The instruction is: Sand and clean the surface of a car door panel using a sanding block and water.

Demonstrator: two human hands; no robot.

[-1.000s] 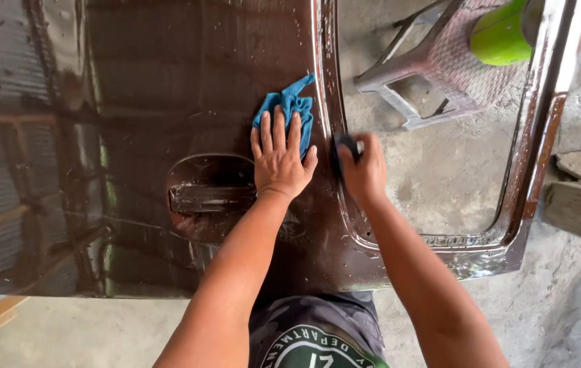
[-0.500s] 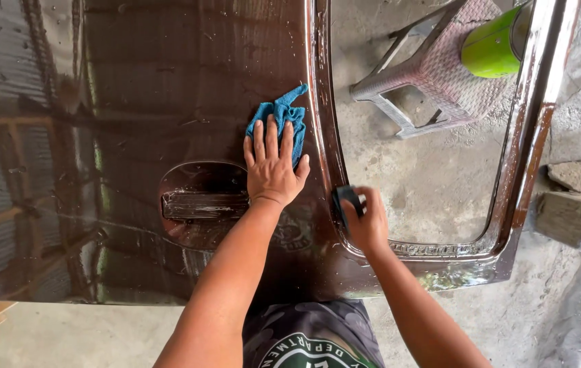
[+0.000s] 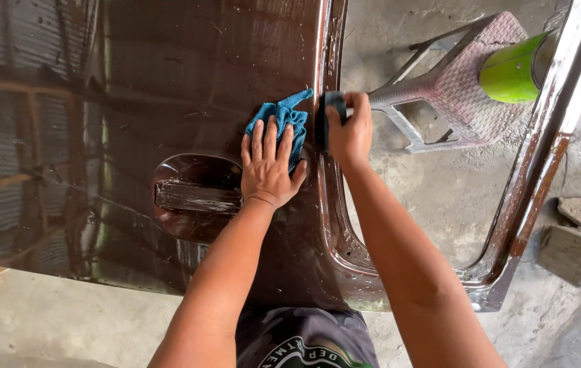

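Note:
A wet, glossy brown car door [image 3: 168,82] lies flat below me, its recessed handle [image 3: 195,194] toward the near side. My left hand [image 3: 270,163] rests flat, fingers spread, on a crumpled blue cloth [image 3: 282,119] pressed to the door skin. My right hand [image 3: 350,133] grips a small dark sanding block [image 3: 331,102] against the raised edge of the window frame [image 3: 328,204], just right of the cloth.
Through the window opening shows a concrete floor with a pinkish plastic stool [image 3: 454,88] and a green container [image 3: 512,71] on it. The frame's far rail [image 3: 543,163] runs diagonally at right. Stone blocks [image 3: 570,249] lie at lower right.
My right hand has slid the dark block along the frame edge, toward me and then back away, ending beside the cloth. My left hand stays on the cloth.

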